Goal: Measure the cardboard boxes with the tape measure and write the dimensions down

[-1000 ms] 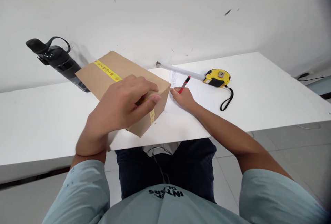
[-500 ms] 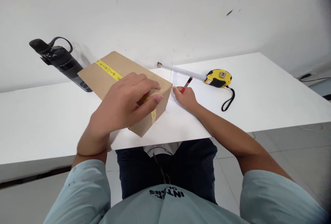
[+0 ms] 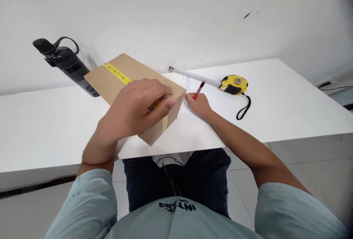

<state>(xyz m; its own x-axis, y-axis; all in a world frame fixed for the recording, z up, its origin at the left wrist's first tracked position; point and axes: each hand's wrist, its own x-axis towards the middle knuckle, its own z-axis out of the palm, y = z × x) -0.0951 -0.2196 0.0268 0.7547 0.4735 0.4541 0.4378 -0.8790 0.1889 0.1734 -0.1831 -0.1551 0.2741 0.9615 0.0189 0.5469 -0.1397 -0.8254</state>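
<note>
A brown cardboard box (image 3: 138,69) sealed with yellow printed tape sits on the white table. Over its top near the right end is my left hand (image 3: 138,104), fingers loosely curved and thumb apart, holding nothing. Whether its palm touches the box I cannot tell. Beside the box, my right hand (image 3: 200,104) grips a red pen (image 3: 198,91) with a black end. That hand rests on a white sheet of paper (image 3: 213,97) with handwriting along its left part. The pen's tip is hidden behind my fingers and the paper's left part is behind the box.
A yellow and black tape measure (image 3: 234,84) with a wrist strap lies to the right, its blade (image 3: 195,75) pulled out across the paper's far edge. At the back left stands a black water bottle (image 3: 68,64). A white wall (image 3: 171,18) rises behind the table (image 3: 298,99).
The view has shifted slightly. My left hand's fingers and thumb look a little closer together over the box; my right hand keeps its grip on the pen in nearly the same place.
</note>
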